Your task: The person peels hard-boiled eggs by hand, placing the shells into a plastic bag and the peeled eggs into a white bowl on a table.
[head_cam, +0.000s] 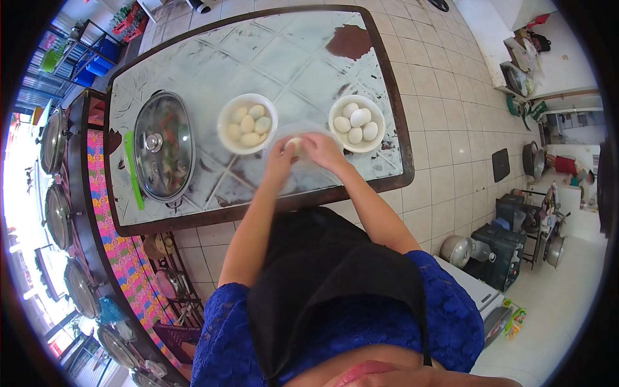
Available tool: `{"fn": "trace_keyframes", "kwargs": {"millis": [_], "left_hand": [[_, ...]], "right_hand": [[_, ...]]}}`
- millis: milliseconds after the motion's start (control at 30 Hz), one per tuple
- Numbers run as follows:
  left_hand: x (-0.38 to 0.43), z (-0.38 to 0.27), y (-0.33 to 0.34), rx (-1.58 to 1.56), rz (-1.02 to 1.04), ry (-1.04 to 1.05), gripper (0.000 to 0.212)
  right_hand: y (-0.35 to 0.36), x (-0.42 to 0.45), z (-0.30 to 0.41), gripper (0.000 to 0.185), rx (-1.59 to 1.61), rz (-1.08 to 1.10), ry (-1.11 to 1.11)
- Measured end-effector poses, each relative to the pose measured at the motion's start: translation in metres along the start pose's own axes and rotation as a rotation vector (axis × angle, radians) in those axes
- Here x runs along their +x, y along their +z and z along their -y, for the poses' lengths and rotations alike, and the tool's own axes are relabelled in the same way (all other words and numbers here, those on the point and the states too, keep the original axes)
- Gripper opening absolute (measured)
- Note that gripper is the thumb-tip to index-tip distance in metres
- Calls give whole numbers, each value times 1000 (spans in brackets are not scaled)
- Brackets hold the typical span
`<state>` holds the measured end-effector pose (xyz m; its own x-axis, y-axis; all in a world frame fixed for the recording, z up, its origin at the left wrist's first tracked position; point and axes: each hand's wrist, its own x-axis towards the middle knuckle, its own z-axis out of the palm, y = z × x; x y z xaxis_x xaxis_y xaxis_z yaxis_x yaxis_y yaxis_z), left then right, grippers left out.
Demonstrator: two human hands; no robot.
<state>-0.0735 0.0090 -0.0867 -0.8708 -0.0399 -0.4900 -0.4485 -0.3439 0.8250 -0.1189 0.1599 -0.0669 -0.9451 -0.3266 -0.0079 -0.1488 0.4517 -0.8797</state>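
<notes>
My left hand (279,158) and my right hand (323,149) meet over the near side of the table, their fingers around a pale egg (295,142) that they partly cover. Beneath them is a pale, translucent dish or bag (312,167), too blurred and covered to tell which. Left of my hands, a white bowl (223,126) holds several cream-coloured eggs (247,124), some smooth and faintly bluish. To the right stands another white bowl (381,126), with several whiter eggs (360,117) in it.
On the table (280,53), an oval pan with a glass lid (164,145) stands at the left beside a green utensil (134,169). Lidded pots (59,213) line a counter further left. Pots (456,251) and dark crates (500,251) stand at right; a person (566,164) is far off.
</notes>
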Motion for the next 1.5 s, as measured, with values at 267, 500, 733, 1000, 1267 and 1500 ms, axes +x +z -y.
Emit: {"fn": "trace_keyframes", "kwargs": {"millis": [267,500,733,1000,1267,1500], "left_hand": [[4,-6,17,538,-109,179,39],[10,11,14,738,-302,474,39],[7,0,12,318,-152,203,37],[1,0,15,-309,-136,17,33],[-1,1,38,-519,-142,18,35],[0,-23,23,-537,-80,-247,34]], "right_hand": [[17,4,-10,26,-36,-53,-124],[24,4,-4,28,-54,-152,-111],[8,5,0,25,154,-106,213],[14,3,-15,27,-123,-223,-22],[38,-3,-14,36,-110,-270,41],[15,-7,-1,31,20,-166,57]]}}
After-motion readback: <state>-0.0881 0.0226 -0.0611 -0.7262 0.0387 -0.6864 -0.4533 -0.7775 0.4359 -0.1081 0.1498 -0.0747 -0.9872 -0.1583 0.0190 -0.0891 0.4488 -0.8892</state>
